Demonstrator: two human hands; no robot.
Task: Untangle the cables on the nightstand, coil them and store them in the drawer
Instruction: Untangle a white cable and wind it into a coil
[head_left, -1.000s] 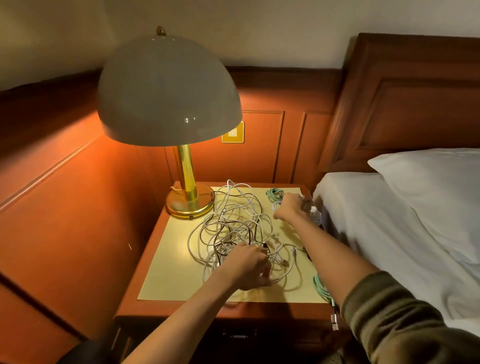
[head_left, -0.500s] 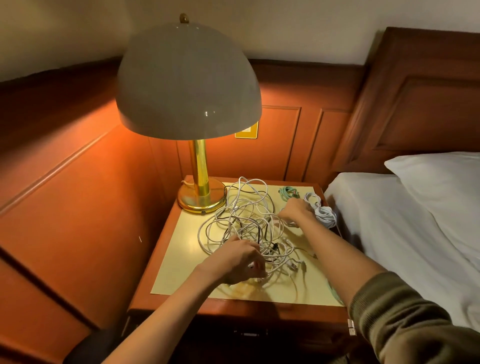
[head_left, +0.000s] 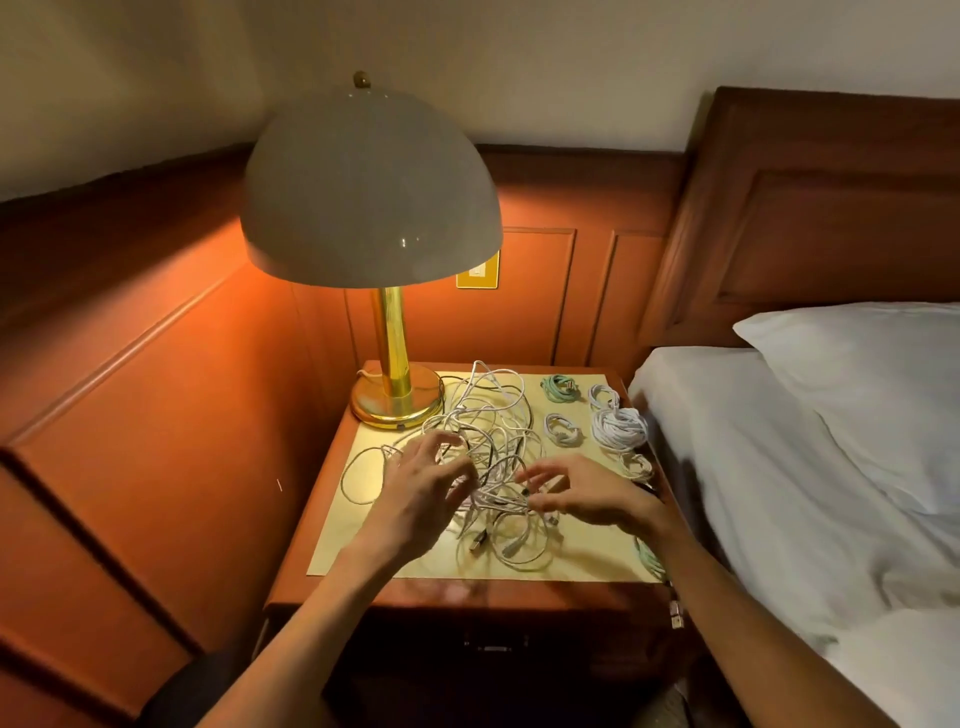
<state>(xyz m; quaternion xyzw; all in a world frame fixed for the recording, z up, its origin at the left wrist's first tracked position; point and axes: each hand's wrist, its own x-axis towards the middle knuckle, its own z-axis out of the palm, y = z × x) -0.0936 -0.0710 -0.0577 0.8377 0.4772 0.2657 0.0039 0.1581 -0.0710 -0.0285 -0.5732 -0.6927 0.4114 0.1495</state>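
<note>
At the middle of the nightstand (head_left: 587, 558) top lies the tangle of white cables (head_left: 493, 452), its loops overlapping from near the lamp (head_left: 397, 400) at the back left corner toward the front edge. The left hand (head_left: 426, 488) rests on the tangle's left side with fingers spread and relaxed, gripping nothing. The right hand (head_left: 592, 499) reaches in from the right, thumb and forefinger close about a strand beside a dark plug; whether they truly pinch it cannot be told. Finished coils (head_left: 618, 428) sit along the right edge (one green, the rest white), and the drawer (head_left: 493, 647) below looks shut. The person would do best to find one free plug end, steady the heap with the left hand, and feed that end back through its loops, since pulling would likely tighten the knots.
</note>
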